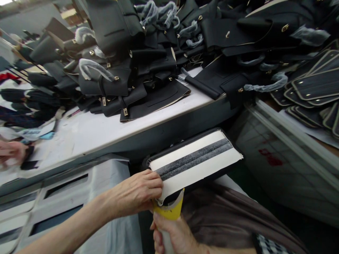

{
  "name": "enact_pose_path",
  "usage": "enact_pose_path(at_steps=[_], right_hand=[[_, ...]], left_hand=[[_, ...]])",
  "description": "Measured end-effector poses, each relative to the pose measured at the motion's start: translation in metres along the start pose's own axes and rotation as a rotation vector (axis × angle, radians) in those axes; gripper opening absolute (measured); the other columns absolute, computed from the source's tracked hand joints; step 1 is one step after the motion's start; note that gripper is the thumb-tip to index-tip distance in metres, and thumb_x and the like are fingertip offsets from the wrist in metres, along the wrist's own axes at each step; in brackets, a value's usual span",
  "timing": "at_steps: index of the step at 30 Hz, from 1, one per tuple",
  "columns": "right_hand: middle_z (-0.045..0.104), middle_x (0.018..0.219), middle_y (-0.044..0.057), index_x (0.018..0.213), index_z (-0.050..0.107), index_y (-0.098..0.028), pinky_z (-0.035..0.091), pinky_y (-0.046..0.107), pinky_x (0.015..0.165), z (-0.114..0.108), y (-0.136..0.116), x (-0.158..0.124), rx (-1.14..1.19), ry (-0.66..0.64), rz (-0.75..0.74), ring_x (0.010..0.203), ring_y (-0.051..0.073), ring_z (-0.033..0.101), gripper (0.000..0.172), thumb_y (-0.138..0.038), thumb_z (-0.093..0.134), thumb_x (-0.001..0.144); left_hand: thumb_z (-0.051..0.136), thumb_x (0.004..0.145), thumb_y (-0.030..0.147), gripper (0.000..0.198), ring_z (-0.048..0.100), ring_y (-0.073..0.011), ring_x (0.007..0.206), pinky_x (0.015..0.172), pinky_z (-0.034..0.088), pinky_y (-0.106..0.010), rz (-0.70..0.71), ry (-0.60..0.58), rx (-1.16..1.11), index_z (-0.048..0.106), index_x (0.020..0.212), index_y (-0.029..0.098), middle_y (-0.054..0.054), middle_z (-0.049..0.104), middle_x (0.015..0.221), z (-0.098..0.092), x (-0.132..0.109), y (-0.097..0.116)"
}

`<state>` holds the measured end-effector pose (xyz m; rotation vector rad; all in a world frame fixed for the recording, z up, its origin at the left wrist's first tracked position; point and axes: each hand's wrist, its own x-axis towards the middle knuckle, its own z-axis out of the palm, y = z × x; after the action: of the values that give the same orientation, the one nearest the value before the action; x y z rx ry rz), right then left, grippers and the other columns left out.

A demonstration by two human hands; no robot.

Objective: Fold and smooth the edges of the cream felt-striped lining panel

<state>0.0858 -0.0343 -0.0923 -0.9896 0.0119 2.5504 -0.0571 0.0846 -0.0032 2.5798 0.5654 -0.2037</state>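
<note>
A long panel [196, 155] with white and dark grey stripes and a black edge lies over the person's lap. My left hand [143, 190] grips its near left corner, fingers bent and pressed together on the edge. Just below that corner, my right hand [172, 229] is wrapped round the pale handle of a tool with a curved yellow head [171, 210]. The yellow head is against or very near the panel's corner; whether it touches cannot be made out.
Many black bag pieces [106, 81] with wrapped handles cover the white table [100, 130]. Flat panels [16, 208] lie at lower left. Stacked dark panels [317, 84] rest at right above a clear-sided bin [280, 155]. Another person's hand [12, 153] shows at far left.
</note>
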Motion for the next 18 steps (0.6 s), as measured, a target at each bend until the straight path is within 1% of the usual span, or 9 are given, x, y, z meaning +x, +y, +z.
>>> enact_pose_path(at_steps=[3, 7, 9, 13, 18], right_hand=[[0.046, 0.042, -0.006, 0.073, 0.055, -0.015, 0.030, 0.020, 0.042, 0.000, -0.002, -0.002, -0.007, -0.001, -0.007, 0.036, 0.008, 0.041, 0.053, -0.062, 0.079, 0.063], [0.046, 0.042, -0.006, 0.072, 0.055, -0.015, 0.029, 0.020, 0.041, 0.000, -0.005, -0.003, -0.026, 0.020, 0.006, 0.035, 0.008, 0.041, 0.053, -0.061, 0.080, 0.060], [0.045, 0.041, -0.006, 0.071, 0.055, -0.016, 0.029, 0.020, 0.040, -0.001, -0.009, -0.004, -0.045, 0.028, 0.005, 0.034, 0.008, 0.040, 0.053, -0.062, 0.079, 0.060], [0.045, 0.040, -0.005, 0.068, 0.054, -0.016, 0.029, 0.020, 0.038, -0.001, -0.019, -0.009, -0.111, 0.044, 0.015, 0.032, 0.008, 0.039, 0.049, -0.059, 0.077, 0.063], [0.045, 0.041, -0.005, 0.068, 0.055, -0.015, 0.031, 0.020, 0.036, -0.001, -0.035, -0.017, -0.207, 0.062, 0.071, 0.031, 0.007, 0.037, 0.043, -0.054, 0.074, 0.068]], left_hand=[[0.068, 0.087, 0.025, 0.024, 0.052, -0.0193, 0.087, 0.078, 0.037, -0.033, 0.008, -0.002, -0.021, 0.046, 0.078, 0.021, 0.000, 0.061, 0.088, 0.002, 0.001, -0.004], [0.062, 0.089, 0.017, 0.022, 0.051, -0.0194, 0.085, 0.079, 0.037, -0.033, 0.015, -0.009, -0.040, 0.043, 0.077, 0.021, 0.000, 0.060, 0.085, 0.004, 0.003, -0.007], [0.059, 0.090, 0.016, 0.021, 0.051, -0.0197, 0.085, 0.080, 0.037, -0.034, 0.010, -0.010, -0.054, 0.043, 0.077, 0.021, -0.001, 0.060, 0.085, 0.005, 0.002, -0.007], [0.058, 0.092, 0.022, 0.020, 0.050, -0.0203, 0.087, 0.082, 0.038, -0.035, -0.005, 0.024, -0.087, 0.045, 0.078, 0.021, -0.002, 0.061, 0.086, 0.007, 0.000, -0.006], [0.057, 0.094, 0.026, 0.020, 0.049, -0.0202, 0.087, 0.082, 0.037, -0.035, -0.010, 0.066, -0.099, 0.046, 0.078, 0.020, -0.002, 0.060, 0.086, 0.011, -0.003, -0.008]])
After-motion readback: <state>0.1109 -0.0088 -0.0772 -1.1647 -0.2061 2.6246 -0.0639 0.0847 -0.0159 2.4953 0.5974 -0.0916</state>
